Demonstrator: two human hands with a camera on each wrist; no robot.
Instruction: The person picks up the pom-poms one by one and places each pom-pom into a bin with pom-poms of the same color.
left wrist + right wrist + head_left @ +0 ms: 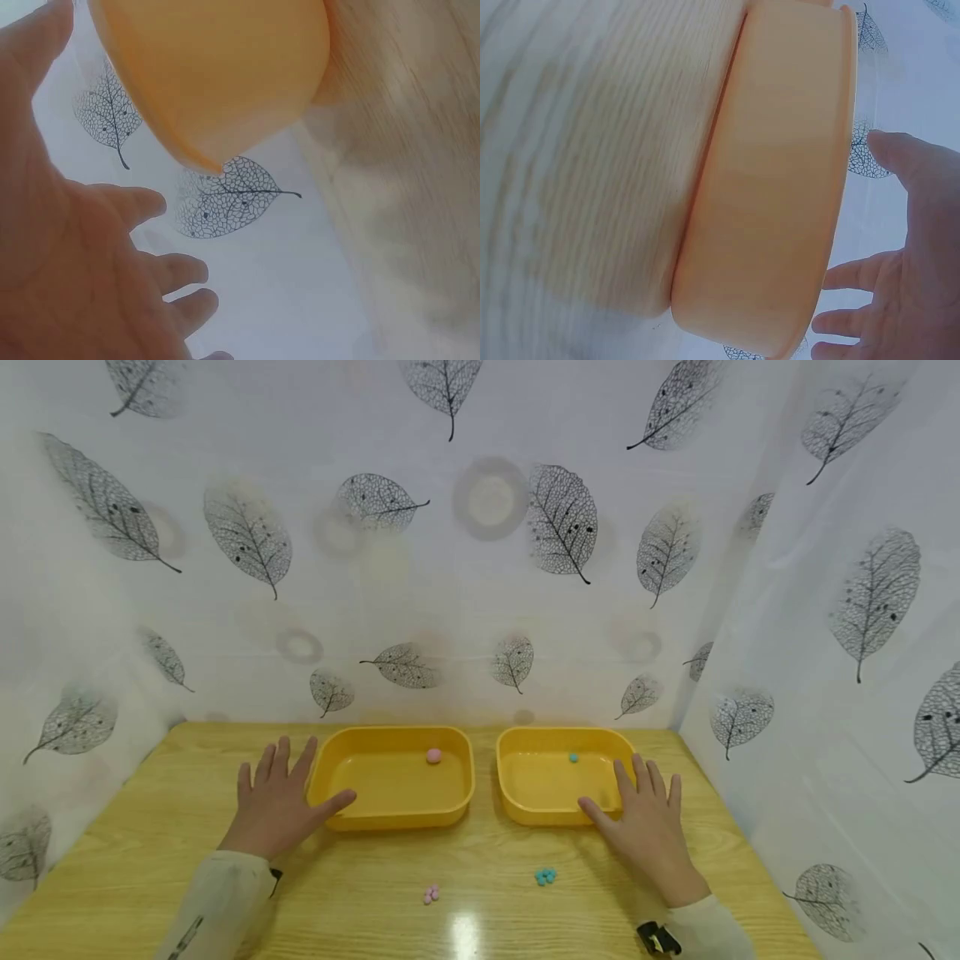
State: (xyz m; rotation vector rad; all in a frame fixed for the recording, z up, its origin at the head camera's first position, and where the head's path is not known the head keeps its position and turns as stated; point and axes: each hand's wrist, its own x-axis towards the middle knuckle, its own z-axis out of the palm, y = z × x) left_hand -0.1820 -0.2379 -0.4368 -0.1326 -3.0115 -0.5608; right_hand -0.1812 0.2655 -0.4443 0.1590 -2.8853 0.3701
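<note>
Two yellow plastic trays stand side by side in the head view. My left hand [277, 810] hovers at the near left corner of the left tray [397, 819], fingers spread, thumb over its rim. My right hand [647, 828] is spread likewise at the near right corner of the right tray [555, 817]. Both wrist views show straight fingers holding nothing beside a tray wall [772, 180]. A pink lump [433, 756] lies in the left tray, a small teal ball [573, 758] in the right one. Nearer me lie a few small pink balls [431, 894] and several teal balls [545, 877].
Everything stands on a light wooden table [360, 877]. White curtains [465, 602] printed with grey leaves enclose it at the back and on both sides. A narrow gap separates the two trays, which stand close to the table's back edge.
</note>
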